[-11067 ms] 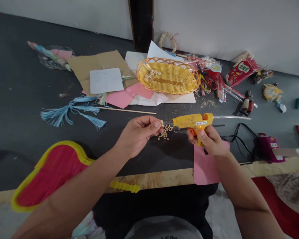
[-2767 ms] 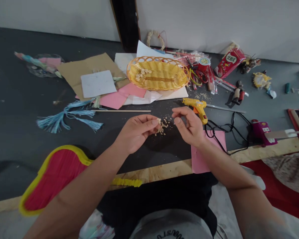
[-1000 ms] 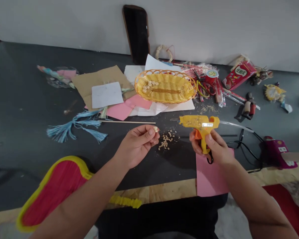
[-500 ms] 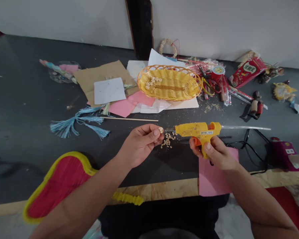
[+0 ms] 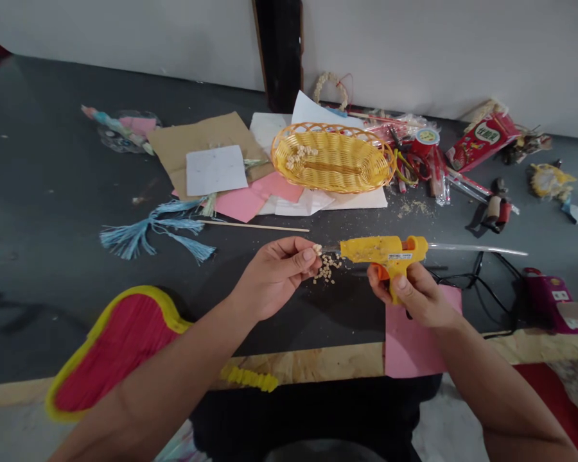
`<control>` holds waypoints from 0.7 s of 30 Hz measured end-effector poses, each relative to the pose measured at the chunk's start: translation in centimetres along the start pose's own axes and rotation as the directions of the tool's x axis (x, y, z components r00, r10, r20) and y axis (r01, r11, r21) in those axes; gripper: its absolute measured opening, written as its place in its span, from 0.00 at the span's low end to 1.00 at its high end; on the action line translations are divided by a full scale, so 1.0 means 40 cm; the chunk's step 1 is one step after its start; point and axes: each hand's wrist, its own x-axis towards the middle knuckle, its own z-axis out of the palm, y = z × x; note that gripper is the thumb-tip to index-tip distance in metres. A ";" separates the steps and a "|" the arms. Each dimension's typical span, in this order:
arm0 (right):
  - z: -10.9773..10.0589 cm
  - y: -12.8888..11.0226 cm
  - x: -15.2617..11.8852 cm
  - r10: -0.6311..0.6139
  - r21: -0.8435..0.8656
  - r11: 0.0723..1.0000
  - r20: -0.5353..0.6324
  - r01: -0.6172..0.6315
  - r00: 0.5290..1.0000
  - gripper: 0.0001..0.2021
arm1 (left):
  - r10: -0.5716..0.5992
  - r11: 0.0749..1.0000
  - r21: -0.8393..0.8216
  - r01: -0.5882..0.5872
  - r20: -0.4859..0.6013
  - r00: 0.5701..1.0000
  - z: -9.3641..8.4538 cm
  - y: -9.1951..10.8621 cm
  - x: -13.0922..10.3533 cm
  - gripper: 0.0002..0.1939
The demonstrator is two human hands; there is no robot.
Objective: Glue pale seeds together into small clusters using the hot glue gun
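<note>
Above the dark surface (image 5: 52, 192), the left hand (image 5: 274, 276) is pinching a small bead (image 5: 316, 248) against the nozzle of the glue gun (image 5: 383, 251), which the right hand (image 5: 417, 295) is gripping. Hot glue could be burning those close fingers (image 5: 304, 255), or the bead may be slipping into the loose beads (image 5: 328, 269) below.

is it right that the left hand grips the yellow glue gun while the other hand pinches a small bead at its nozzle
Not quite: the hands are swapped. In the head view the right hand grips the yellow glue gun, and the left hand pinches the small bead at its nozzle.
</note>
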 end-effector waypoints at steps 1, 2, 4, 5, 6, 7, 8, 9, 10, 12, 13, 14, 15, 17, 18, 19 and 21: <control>0.001 0.000 0.000 -0.004 0.002 1.000 0.000 0.004 1.000 0.13 | 0.000 1.000 0.000 0.000 0.002 1.000 0.000 0.000 0.000 0.11; 0.001 -0.001 0.001 -0.007 -0.004 1.000 0.003 0.007 1.000 0.13 | 0.000 1.000 0.000 0.000 0.000 1.000 0.000 0.000 0.000 0.11; 0.003 -0.002 0.001 -0.012 -0.021 1.000 0.012 0.012 1.000 0.14 | -0.009 1.000 0.002 0.009 -0.005 1.000 -0.001 0.000 -0.001 0.11; 0.003 -0.003 0.002 -0.015 -0.026 1.000 0.016 0.015 1.000 0.14 | -0.015 1.000 0.003 0.015 -0.009 1.000 -0.001 0.001 -0.001 0.11; 0.004 -0.004 0.003 -0.018 -0.028 0.999 0.018 0.018 1.000 0.14 | -0.020 1.000 0.004 0.021 -0.012 1.000 0.000 0.001 -0.001 0.12; 0.005 -0.005 0.004 -0.022 -0.030 0.999 0.018 0.023 1.000 0.14 | -0.024 1.000 0.005 0.024 -0.015 1.000 0.000 0.001 -0.001 0.12; 0.006 -0.007 0.006 -0.028 -0.033 0.999 0.020 0.029 0.999 0.14 | -0.026 1.000 0.005 0.026 -0.015 1.000 0.000 0.001 -0.001 0.12; 0.007 -0.010 0.007 -0.034 -0.038 0.999 0.024 0.035 0.999 0.15 | -0.026 1.000 0.006 0.026 -0.013 1.000 0.000 0.001 -0.001 0.12; 0.008 -0.012 0.009 -0.037 -0.045 0.998 0.032 0.039 0.999 0.15 | -0.025 1.000 0.006 0.025 -0.012 1.000 0.001 0.001 -0.001 0.12; 0.010 -0.018 0.012 -0.039 -0.060 0.997 0.045 0.042 0.998 0.16 | -0.022 1.000 0.007 0.022 -0.009 1.000 0.001 0.001 -0.002 0.12; 0.012 -0.020 0.013 -0.042 -0.064 0.997 0.048 0.045 0.998 0.16 | -0.021 1.000 0.009 0.022 -0.009 1.000 0.002 0.001 -0.002 0.12; 0.012 -0.023 0.014 -0.045 -0.066 0.997 0.048 0.048 0.998 0.16 | -0.023 1.000 0.011 0.023 -0.009 1.000 0.002 0.002 -0.002 0.12; 0.013 -0.024 0.015 -0.050 -0.069 0.996 0.048 0.053 0.998 0.16 | -0.025 1.000 0.011 0.025 -0.010 1.000 0.003 0.002 -0.002 0.12; 0.013 -0.026 0.015 -0.060 -0.072 0.995 0.057 0.064 0.997 0.16 | -0.029 1.000 0.006 0.029 -0.012 1.000 0.003 0.003 -0.002 0.12; 0.013 -0.026 0.015 -0.064 -0.072 0.995 0.060 0.068 0.996 0.16 | -0.030 1.000 0.002 0.030 -0.013 0.999 0.004 0.003 -0.002 0.12; 0.012 -0.025 0.015 -0.063 -0.075 0.995 0.062 0.068 0.996 0.16 | -0.030 1.000 -0.001 0.030 -0.013 0.999 0.004 0.003 -0.003 0.12; 0.010 -0.023 0.013 -0.059 -0.082 0.995 0.065 0.064 0.996 0.16 | -0.029 1.000 -0.003 0.029 -0.013 0.999 0.004 0.003 -0.002 0.12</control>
